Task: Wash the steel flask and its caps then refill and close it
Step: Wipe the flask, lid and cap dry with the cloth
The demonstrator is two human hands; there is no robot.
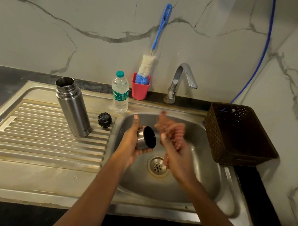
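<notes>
The steel flask (73, 106) stands open on the ribbed drainboard (47, 138), left of the basin. Its black inner stopper (104, 119) lies just right of the flask. Over the sink basin (203, 168), my left hand (131, 144) grips the steel outer cap (146, 138), its dark inside turned to the right. My right hand (175, 153) holds a reddish-brown cloth (172, 130), blurred, right beside the cap's open mouth.
A plastic water bottle (120, 92) with a green lid stands at the basin's back left. Behind it a red cup (139, 89) holds a blue-handled bottle brush (159, 33). The tap (181, 79) shows no water running. A brown basket (235, 134) sits on the right.
</notes>
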